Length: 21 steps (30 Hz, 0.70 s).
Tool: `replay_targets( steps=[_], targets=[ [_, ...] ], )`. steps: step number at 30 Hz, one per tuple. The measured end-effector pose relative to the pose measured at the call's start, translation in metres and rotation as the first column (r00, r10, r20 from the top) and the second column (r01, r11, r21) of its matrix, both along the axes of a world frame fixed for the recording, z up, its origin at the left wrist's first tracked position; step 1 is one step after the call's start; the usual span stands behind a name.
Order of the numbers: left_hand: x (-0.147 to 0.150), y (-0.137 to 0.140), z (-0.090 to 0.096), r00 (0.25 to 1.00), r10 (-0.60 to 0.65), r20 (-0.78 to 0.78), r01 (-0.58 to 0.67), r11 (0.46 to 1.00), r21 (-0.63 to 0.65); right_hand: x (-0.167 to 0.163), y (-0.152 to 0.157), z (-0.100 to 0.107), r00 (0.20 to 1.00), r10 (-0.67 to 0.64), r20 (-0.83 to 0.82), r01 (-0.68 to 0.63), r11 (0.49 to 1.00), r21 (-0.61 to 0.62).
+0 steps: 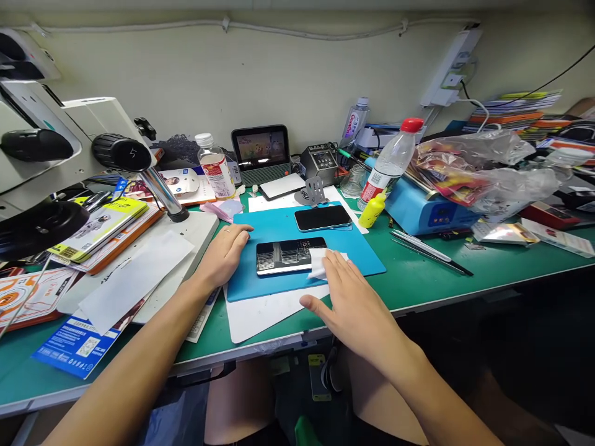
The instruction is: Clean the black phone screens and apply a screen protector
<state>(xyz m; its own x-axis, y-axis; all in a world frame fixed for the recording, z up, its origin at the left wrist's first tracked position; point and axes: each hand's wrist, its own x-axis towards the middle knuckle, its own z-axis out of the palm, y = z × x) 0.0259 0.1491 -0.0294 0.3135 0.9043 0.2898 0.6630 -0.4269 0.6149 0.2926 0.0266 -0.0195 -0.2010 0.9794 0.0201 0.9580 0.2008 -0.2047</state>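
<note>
A smartphone (283,256) lies face up on a blue mat (246,287), its lit screen showing pale stripes and digits. My right hand (351,294) covers the phone's right end, fingers pressing a white wipe (318,264) against the glass; the thumb sticks out to the left. Nothing is held in my left hand (226,251), which rests at the mat's left edge with its fingers extended to the right. Behind the first phone lies a second phone (322,218) with a dark screen.
On the left stand a microscope (123,155) and several boxes (100,229). A red-capped bottle (389,164), a yellow squeeze bottle (372,209), tweezers (432,253) and a blue machine (425,207) are to the right. A small display (260,148) stands against the wall.
</note>
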Motion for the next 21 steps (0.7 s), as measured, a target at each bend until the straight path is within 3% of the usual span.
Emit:
replay_targets(
  steps=[9,21],
  targets=[
    [-0.0001,0.0005,-0.0011,1.0,-0.006,0.005,0.006,1.0,0.002,-0.0018,-0.0032,0.0029,0.998,0.024,-0.064,-0.022,0.999,0.042],
    [-0.0009,-0.0004,0.0017,1.0,-0.024,-0.015,0.024,1.0,0.002,-0.0023,-0.0021,0.0022,0.997,0.004,-0.076,-0.004,1.0,0.003]
  ],
)
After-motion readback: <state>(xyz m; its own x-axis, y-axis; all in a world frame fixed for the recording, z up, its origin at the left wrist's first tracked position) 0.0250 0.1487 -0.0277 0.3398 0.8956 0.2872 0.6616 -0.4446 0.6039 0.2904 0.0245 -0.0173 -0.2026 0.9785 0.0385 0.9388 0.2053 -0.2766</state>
